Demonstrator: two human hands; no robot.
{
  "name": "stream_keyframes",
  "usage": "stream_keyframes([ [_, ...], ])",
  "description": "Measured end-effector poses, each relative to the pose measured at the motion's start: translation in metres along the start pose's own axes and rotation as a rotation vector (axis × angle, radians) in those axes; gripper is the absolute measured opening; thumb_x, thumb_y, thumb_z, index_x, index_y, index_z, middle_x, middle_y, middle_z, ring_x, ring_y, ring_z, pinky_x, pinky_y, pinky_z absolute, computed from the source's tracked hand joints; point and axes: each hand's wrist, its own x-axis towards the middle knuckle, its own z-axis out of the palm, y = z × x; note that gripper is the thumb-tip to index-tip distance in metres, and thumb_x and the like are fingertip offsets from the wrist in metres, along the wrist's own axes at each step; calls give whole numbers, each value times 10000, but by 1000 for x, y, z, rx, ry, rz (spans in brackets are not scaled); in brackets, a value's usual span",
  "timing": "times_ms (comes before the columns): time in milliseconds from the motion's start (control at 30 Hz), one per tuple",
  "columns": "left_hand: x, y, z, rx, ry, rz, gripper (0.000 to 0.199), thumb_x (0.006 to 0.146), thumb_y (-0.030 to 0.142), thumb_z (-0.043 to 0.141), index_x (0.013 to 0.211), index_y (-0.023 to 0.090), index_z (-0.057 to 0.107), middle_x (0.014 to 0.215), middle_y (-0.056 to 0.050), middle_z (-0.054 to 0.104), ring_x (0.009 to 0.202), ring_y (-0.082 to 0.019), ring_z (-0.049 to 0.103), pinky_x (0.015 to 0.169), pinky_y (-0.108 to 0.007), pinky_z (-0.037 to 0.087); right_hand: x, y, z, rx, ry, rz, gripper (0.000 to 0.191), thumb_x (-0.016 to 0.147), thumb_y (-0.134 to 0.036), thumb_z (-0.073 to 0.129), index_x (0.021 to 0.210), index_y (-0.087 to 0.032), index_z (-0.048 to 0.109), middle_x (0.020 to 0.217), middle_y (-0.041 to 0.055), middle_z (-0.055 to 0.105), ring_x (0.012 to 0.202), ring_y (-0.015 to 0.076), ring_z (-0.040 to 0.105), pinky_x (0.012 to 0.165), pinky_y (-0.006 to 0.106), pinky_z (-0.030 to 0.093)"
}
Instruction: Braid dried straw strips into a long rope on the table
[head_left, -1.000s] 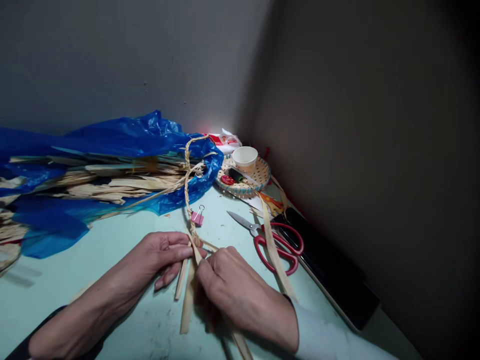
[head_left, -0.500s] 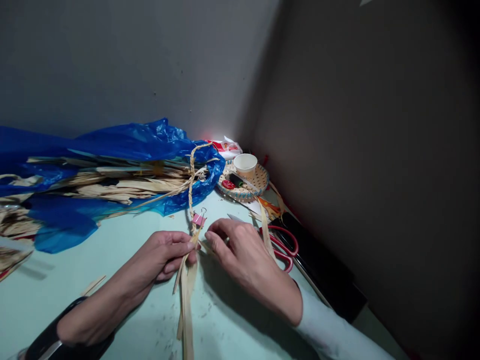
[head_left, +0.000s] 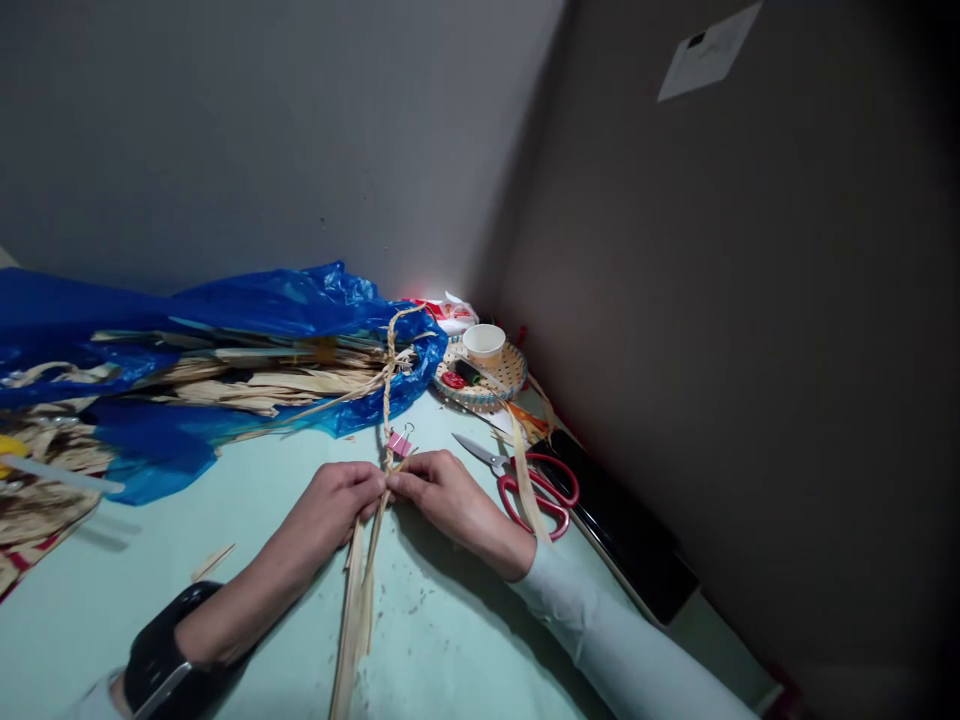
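A thin braid (head_left: 388,395) of pale dried plant strips runs down toward me, and a pink binder clip (head_left: 400,443) is beside its lower part. Just below the clip, my left hand (head_left: 330,510) pinches the strips from the left. My right hand (head_left: 450,505) pinches them at the same spot from the right, its fingertips against the left ones. Long loose strips (head_left: 349,620) hang from under my fingers toward the table's near side. How the strips cross between the fingertips is hidden.
Red-handled scissors (head_left: 559,488) lie at right under a pale strip (head_left: 527,485), beside a flat black object (head_left: 637,540). A blue plastic bag (head_left: 262,295) of dried strips (head_left: 277,382) spreads at left. A woven tray (head_left: 514,385) holds a white cup (head_left: 484,343). Walls stand behind and at right.
My right hand has moved left and closed on the strips beside my left fingertips. The loose ends have swung left. The camera view has shifted, showing more of the right wall.
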Motion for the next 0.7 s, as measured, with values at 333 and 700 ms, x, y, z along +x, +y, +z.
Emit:
stream_keyframes([
  [333, -10, 11, 0, 315, 70, 261, 225, 779, 316, 563, 572, 234, 529, 572, 25, 520, 610, -191, 466, 604, -270, 322, 0, 10, 10, 101, 172, 61, 322, 839, -375, 610, 712, -106, 731, 583, -17, 525, 616, 111, 430, 556, 226, 300],
  [700, -18, 17, 3, 567, 229, 297, 199, 857, 317, 463, 691, 250, 548, 629, -12, 602, 635, -236, 558, 628, -293, 356, 1, 11, 13, 125, 96, 109, 240, 827, -312, 589, 785, -96, 683, 616, -21, 511, 561, 93, 393, 500, 210, 294],
])
